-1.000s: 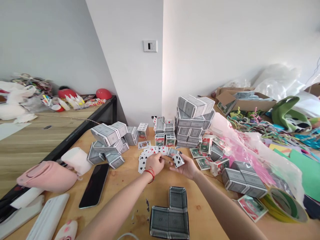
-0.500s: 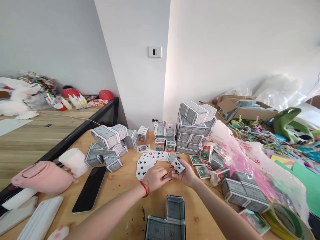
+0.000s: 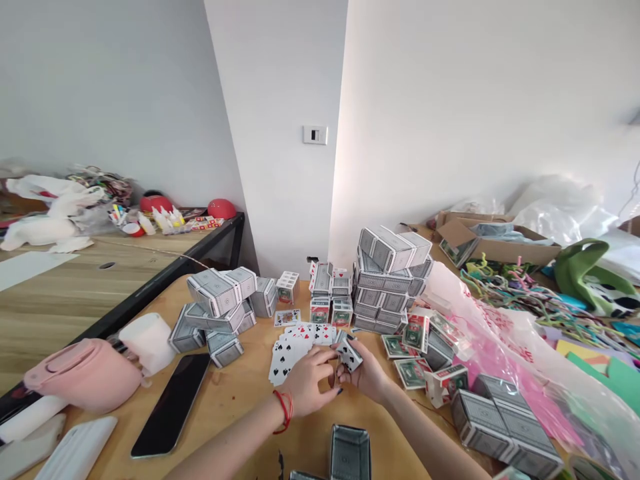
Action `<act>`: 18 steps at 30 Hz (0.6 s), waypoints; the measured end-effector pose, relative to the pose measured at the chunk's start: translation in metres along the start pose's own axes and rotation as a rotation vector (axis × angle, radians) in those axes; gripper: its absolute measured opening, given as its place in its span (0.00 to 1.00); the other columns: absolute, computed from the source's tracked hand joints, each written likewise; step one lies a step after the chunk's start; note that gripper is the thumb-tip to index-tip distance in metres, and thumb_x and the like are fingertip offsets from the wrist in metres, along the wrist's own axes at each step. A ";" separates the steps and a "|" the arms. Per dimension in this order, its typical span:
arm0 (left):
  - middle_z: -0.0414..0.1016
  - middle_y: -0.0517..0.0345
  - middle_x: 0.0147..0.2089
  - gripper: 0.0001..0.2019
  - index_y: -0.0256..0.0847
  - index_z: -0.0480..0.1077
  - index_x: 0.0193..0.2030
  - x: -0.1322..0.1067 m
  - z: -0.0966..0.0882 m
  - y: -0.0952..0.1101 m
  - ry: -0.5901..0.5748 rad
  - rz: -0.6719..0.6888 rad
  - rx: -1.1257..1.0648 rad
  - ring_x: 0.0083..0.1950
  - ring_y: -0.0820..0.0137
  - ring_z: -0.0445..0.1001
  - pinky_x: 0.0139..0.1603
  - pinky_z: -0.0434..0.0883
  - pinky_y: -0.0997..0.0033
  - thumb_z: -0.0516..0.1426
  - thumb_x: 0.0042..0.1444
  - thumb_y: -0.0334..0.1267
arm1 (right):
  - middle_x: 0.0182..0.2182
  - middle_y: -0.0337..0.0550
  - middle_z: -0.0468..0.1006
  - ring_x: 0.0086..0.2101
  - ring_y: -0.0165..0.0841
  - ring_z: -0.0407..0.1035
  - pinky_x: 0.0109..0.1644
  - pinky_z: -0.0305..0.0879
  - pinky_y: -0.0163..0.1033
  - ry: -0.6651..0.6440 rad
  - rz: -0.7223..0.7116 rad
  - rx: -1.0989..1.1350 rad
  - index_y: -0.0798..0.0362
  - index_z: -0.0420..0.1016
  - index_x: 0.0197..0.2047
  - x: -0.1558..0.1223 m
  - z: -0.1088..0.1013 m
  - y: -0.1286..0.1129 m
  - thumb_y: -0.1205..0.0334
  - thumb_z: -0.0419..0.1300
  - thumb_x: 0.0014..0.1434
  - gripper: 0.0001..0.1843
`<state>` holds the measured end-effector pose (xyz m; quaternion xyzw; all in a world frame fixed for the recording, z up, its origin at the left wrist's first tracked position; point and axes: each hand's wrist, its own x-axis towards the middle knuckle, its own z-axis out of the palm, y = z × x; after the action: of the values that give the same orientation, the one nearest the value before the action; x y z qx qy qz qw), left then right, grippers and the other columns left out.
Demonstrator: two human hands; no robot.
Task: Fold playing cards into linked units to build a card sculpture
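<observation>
My right hand (image 3: pixel 370 373) grips a spade playing card (image 3: pixel 349 357), which looks folded and is tilted above the table. At that card's left side is my left hand (image 3: pixel 307 381), a red string bracelet on its wrist, its fingers and thumb closed about the edge; the fingertips partly hide the contact. Spread face up just beyond my left hand lie loose playing cards (image 3: pixel 285 357), spades in front and red suits behind. In the foreground stands a grey block folded from cards (image 3: pixel 350 453), cut off by the lower edge of the view.
Stacked grey card blocks rise at the left (image 3: pixel 220 293) and right (image 3: pixel 390 280). A black phone (image 3: pixel 173 403) and a pink visor (image 3: pixel 85 373) lie left. Card boxes (image 3: pixel 413 373) and a clear plastic bag (image 3: pixel 500 320) crowd the right side.
The view has tilted up, so the scene sits lower and the foreground block shows less. My hands stay together at the card, which has turned slightly; my left fingers have shifted along its edge.
</observation>
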<state>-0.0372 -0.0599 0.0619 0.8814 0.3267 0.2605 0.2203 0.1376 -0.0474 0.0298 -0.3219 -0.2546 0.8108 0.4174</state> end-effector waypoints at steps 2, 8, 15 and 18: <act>0.68 0.56 0.50 0.04 0.40 0.68 0.25 0.000 0.000 -0.001 0.003 -0.010 -0.004 0.54 0.66 0.61 0.53 0.63 0.66 0.58 0.47 0.35 | 0.22 0.43 0.73 0.22 0.31 0.70 0.28 0.66 0.36 -0.002 0.010 -0.063 0.56 0.69 0.40 0.001 0.002 -0.002 0.50 0.48 0.57 0.19; 0.65 0.54 0.49 0.05 0.39 0.66 0.22 0.001 0.000 -0.008 0.066 -0.084 -0.019 0.51 0.67 0.64 0.51 0.64 0.67 0.58 0.46 0.34 | 0.35 0.44 0.74 0.23 0.33 0.71 0.28 0.67 0.40 0.139 -0.056 -0.382 0.50 0.66 0.43 0.008 0.005 -0.010 0.48 0.56 0.52 0.19; 0.61 0.54 0.46 0.04 0.38 0.63 0.23 0.007 0.001 -0.011 0.152 -0.216 -0.085 0.45 0.70 0.67 0.49 0.66 0.68 0.56 0.45 0.31 | 0.34 0.38 0.72 0.26 0.29 0.68 0.30 0.64 0.37 0.206 -0.143 -0.450 0.48 0.66 0.41 0.017 0.013 -0.005 0.45 0.57 0.49 0.20; 0.61 0.55 0.46 0.05 0.38 0.62 0.23 0.008 0.001 -0.012 0.163 -0.225 -0.088 0.43 0.71 0.67 0.48 0.66 0.69 0.55 0.45 0.29 | 0.31 0.37 0.72 0.26 0.28 0.66 0.31 0.63 0.36 0.222 -0.170 -0.443 0.49 0.67 0.39 0.020 0.014 0.003 0.44 0.57 0.49 0.20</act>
<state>-0.0365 -0.0464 0.0571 0.8046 0.4285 0.3191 0.2591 0.1171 -0.0340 0.0312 -0.4701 -0.4047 0.6569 0.4286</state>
